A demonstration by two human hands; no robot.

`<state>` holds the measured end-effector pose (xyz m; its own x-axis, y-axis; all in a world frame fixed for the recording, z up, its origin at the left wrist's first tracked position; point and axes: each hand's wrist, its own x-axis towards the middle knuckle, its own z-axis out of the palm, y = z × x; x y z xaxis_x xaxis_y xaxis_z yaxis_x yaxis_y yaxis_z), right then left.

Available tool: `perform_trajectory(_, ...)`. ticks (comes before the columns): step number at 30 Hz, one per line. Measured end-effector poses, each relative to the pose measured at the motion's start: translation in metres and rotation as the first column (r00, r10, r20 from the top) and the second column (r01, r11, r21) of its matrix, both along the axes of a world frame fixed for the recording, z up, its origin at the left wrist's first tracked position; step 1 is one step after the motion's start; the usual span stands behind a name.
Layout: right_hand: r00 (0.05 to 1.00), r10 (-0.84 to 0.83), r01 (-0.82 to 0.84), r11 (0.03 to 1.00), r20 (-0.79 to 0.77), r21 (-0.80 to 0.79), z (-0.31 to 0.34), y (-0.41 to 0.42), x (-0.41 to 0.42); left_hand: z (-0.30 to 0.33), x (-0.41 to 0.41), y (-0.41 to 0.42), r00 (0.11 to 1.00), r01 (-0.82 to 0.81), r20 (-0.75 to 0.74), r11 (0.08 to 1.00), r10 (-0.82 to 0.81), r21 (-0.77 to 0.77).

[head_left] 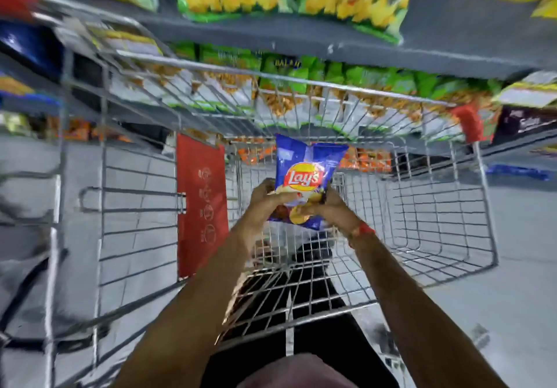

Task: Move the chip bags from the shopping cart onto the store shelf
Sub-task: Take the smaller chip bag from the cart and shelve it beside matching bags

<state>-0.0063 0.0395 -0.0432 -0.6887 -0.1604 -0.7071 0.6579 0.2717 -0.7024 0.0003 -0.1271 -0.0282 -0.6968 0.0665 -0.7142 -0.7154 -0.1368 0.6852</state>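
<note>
I see the store shelf ahead, stocked with green and yellow bags, and the wire shopping cart below it, seemingly empty. Above the basket I hold a blue Lay's chip bag upright. It looks light, crinkly, air-filled and crushable, so I would hold its lower edges loosely. My left hand and right hand both pinch its bottom half.

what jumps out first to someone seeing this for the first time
A blue Lay's chip bag sits mid-frame, held upright by the left hand and right hand above the wire shopping cart. Beyond the cart, the store shelf carries rows of green and yellow bags.
</note>
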Motion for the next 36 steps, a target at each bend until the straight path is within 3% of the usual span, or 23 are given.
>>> perform_trajectory(4, 0.986, -0.057, 0.046, 0.996, -0.155, -0.07, 0.066, -0.016, -0.016, 0.072, -0.018, -0.013, 0.98, -0.044, -0.197, 0.996, 0.028, -0.075)
perform_trajectory(8, 0.949, -0.017, -0.019, 0.993, -0.314, -0.114, 0.151, -0.041, -0.038, 0.146, -0.031, -0.027, 0.949, -0.17, -0.28, 0.984, 0.146, -0.061)
perform_trajectory(11, 0.898, -0.074, -0.016, 0.979, -0.434, -0.202, 0.22, -0.059, -0.05, 0.211, -0.04, -0.035, 0.876, -0.307, -0.409, 0.949, 0.254, -0.069)
perform_trajectory(19, 0.675, -0.14, -0.074, 0.964, -0.724, -0.255, 0.364, -0.086, -0.073, 0.368, -0.056, -0.063, 0.631, -0.317, -0.749, 0.948, 0.2, -0.014)
perform_trajectory(27, 0.442, -0.145, -0.134, 0.965, -0.885, -0.225, 0.485, -0.102, -0.106, 0.478, -0.082, -0.094, 0.386, -0.203, -0.915, 0.978, 0.118, 0.041)
perform_trajectory(36, 0.3, -0.148, -0.076, 0.981, -0.942, -0.179, 0.563, -0.15, -0.166, 0.554, -0.15, -0.127, 0.225, -0.366, -0.97, 0.931, 0.094, 0.005)
